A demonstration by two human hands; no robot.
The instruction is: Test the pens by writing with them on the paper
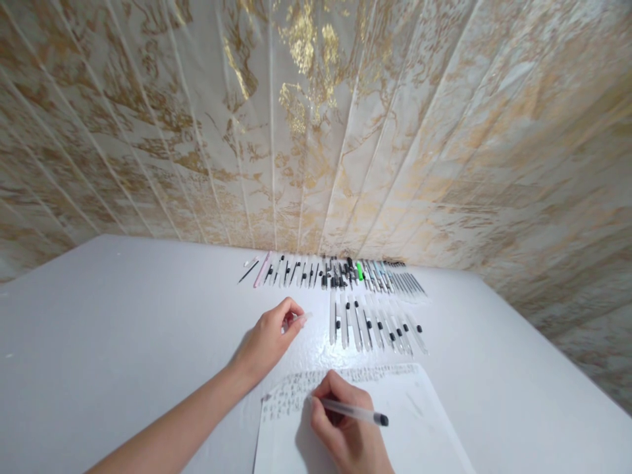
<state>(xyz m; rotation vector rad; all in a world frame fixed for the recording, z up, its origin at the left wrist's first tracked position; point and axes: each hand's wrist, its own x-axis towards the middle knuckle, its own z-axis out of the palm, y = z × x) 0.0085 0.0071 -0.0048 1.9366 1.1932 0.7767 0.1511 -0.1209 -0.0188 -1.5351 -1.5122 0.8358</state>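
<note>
My right hand [348,418] grips a translucent pen [360,413] with a black end, its tip side down at a sheet of white paper [419,421]. Rows of dark handwriting cover the upper part of that sheet. My left hand [274,332] is raised over the table to the left, thumb and fingers pinched on a small clear piece that looks like a pen cap [307,316]. Just right of it lie several clear pen barrels [332,322] in a row, with dark refills and black end pieces among them.
Along the back of the white table [148,316] lies a long row of pens and pen parts, including a pink pen [263,268] and a bright green piece [359,271]. Thin grey refills [409,284] lie at its right end. A gold-patterned curtain [306,164] hangs behind.
</note>
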